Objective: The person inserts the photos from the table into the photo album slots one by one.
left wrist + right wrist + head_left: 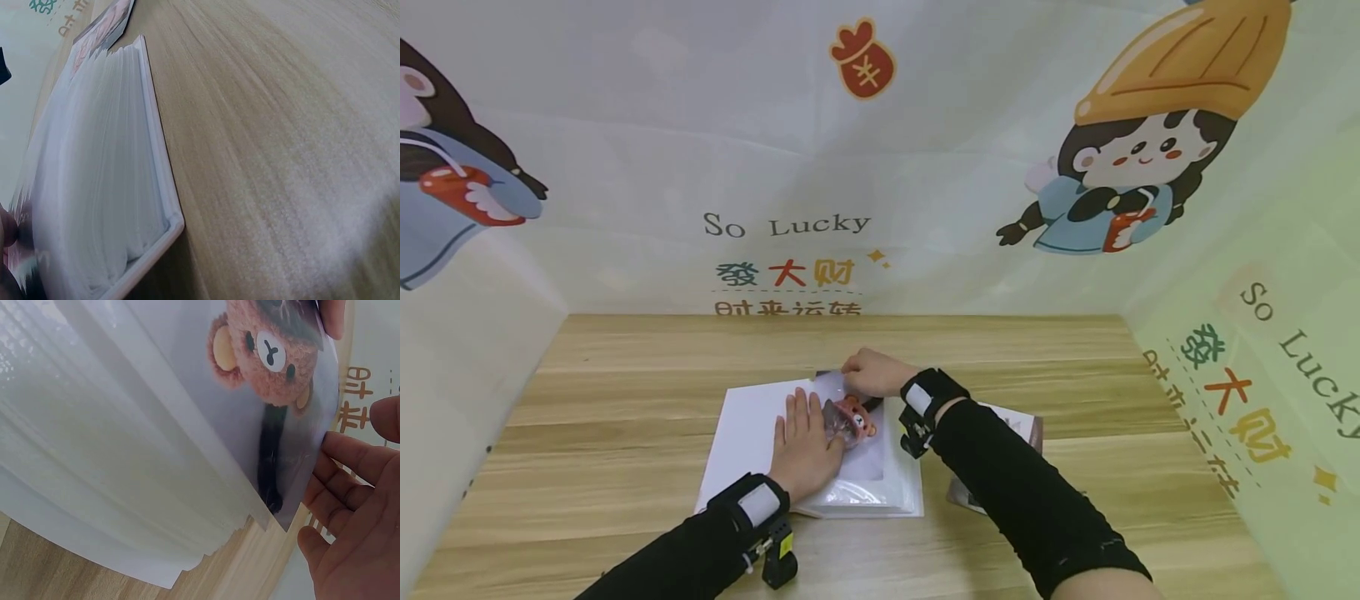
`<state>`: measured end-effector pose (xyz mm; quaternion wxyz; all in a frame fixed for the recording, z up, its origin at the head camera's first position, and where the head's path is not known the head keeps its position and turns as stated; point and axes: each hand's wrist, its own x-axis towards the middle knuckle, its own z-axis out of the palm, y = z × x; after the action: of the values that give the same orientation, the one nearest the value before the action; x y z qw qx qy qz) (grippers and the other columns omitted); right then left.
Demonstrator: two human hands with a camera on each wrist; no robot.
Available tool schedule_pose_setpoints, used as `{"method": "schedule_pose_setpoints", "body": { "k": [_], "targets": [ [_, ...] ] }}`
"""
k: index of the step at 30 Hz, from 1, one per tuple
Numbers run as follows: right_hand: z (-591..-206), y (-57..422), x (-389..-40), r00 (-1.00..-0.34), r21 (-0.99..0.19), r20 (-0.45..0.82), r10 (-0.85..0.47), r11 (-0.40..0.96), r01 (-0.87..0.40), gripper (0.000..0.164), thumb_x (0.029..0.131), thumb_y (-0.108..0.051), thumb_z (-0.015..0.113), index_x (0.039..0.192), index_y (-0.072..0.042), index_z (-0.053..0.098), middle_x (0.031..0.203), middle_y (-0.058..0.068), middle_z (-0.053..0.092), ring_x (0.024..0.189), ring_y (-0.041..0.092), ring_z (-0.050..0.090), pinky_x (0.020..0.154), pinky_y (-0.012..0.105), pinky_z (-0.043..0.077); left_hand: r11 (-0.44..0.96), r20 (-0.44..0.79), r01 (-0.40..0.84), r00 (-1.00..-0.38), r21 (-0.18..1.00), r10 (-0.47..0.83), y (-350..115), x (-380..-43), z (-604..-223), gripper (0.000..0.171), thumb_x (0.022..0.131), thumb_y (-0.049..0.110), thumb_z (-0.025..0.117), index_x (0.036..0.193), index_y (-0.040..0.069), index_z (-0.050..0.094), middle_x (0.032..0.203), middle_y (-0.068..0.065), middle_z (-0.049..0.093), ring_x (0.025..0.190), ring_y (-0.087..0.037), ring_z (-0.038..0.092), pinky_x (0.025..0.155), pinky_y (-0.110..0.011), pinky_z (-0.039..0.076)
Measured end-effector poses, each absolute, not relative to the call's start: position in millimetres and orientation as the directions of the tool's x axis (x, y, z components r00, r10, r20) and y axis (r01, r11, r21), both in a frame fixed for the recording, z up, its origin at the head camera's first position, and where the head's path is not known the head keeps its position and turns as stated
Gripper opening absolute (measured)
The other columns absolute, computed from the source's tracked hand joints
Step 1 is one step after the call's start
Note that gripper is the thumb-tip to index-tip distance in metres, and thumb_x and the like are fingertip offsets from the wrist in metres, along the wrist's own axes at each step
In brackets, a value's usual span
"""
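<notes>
A white photo album (748, 425) lies open on the table, its thick block of pages (103, 169) showing in the left wrist view. On its right-hand page is a photo of a brown teddy bear (856, 419), which stands partly past the page's far edge. My left hand (805, 454) rests with straight fingers on the album beside the photo. At the far edge, my right hand (878, 372) touches the photo. In the right wrist view, the fingertips (340, 445) meet the edge of the photo (272, 350), and the thumb stands apart from it.
Right of the album, partly hidden under my right forearm, lie more photos (1015, 423). The table (625, 400) has a wood grain. A printed cloth (647, 167) hangs behind it and along both sides.
</notes>
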<state>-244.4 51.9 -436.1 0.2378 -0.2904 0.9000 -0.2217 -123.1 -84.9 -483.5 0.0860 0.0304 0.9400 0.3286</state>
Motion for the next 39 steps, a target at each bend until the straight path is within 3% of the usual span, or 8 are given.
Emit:
{"method": "schedule_pose_setpoints", "body": {
  "k": [7,11,20,39],
  "targets": [
    [-438.4,51.7,-240.7,-0.671,-0.510,-0.278,-0.688,0.697,-0.504,0.025,0.094,-0.008,0.048,0.101,0.006,0.068,0.093,0.012,0.055,0.087,0.021,0.049,0.079,0.031,0.043,0.785,-0.166,-0.015,-0.980,0.619,0.112,-83.3,-121.1,-477.6,0.071,0.098,0.021,0.043,0.148,-0.018,0.010,0.156,-0.035,-0.004,0.144,-0.044,-0.008,0.112,-0.057,-0.005],
    [-436.3,51.7,-237.2,-0.671,-0.498,-0.299,-0.678,0.711,-0.497,0.027,0.094,-0.011,0.049,0.106,0.004,0.068,0.099,0.012,0.056,0.094,0.022,0.050,0.084,0.032,0.043,0.781,-0.155,-0.012,-0.982,0.625,0.110,-83.5,-121.5,-478.7,0.072,0.097,0.021,0.043,0.147,-0.019,0.011,0.156,-0.035,-0.004,0.144,-0.044,-0.009,0.112,-0.057,-0.006],
    [-432.4,52.8,-229.4,-0.672,-0.462,-0.338,-0.659,0.738,-0.491,0.044,0.095,-0.018,0.050,0.132,0.004,0.057,0.122,0.017,0.055,0.111,0.025,0.052,0.095,0.034,0.042,0.784,-0.142,-0.003,-0.984,0.620,0.108,-82.5,-120.8,-476.3,0.070,0.098,0.020,0.043,0.147,-0.019,0.012,0.155,-0.036,-0.002,0.144,-0.045,-0.006,0.112,-0.058,-0.004],
    [-423.0,51.6,-218.2,-0.645,-0.426,-0.424,-0.635,0.769,-0.477,0.053,0.098,-0.025,0.049,0.142,0.003,0.047,0.142,0.018,0.048,0.132,0.026,0.042,0.107,0.034,0.034,0.779,-0.162,-0.015,-0.981,0.626,0.111,-81.9,-121.1,-475.0,0.070,0.099,0.019,0.044,0.147,-0.019,0.011,0.156,-0.035,-0.004,0.144,-0.044,-0.008,0.112,-0.058,-0.004]
  ]
}}
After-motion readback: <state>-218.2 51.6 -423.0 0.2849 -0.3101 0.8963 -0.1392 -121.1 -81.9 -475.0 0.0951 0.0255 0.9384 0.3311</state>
